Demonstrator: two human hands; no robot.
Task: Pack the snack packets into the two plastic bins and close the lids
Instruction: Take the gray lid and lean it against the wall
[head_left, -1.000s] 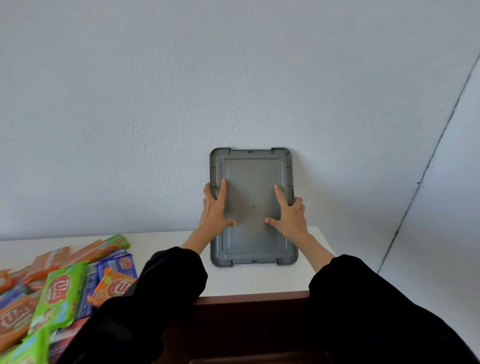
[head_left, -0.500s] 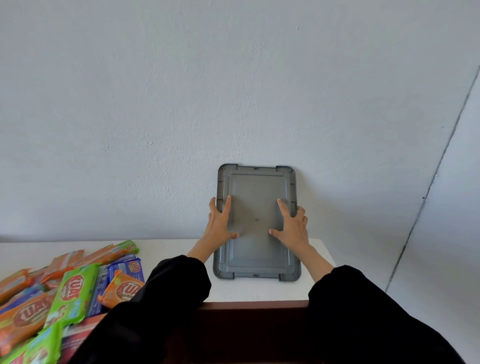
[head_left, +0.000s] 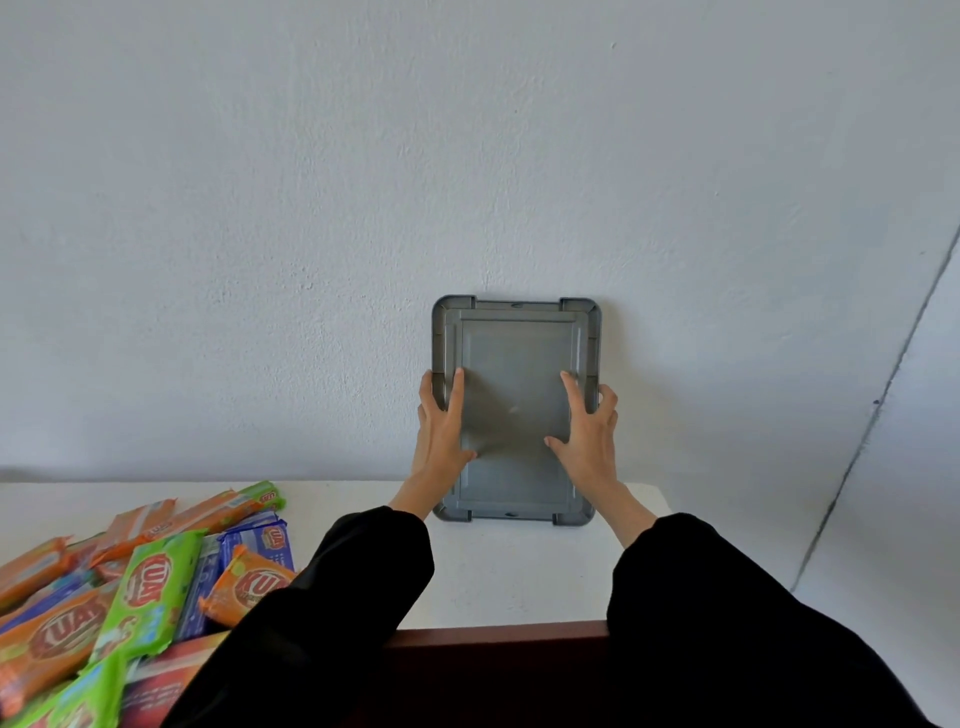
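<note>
Light was soft and even, maybe from the left. Faint shadows smudged the grey lid (head_left: 519, 358). Wide-angle lens bent the frame edges (packets (head_left: 150, 587) lower left looked slightly mushy).

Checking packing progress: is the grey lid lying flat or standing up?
Standing up: the lid rests its bottom edge on the table, back against the wall, held by the left hand and right hand.
</note>
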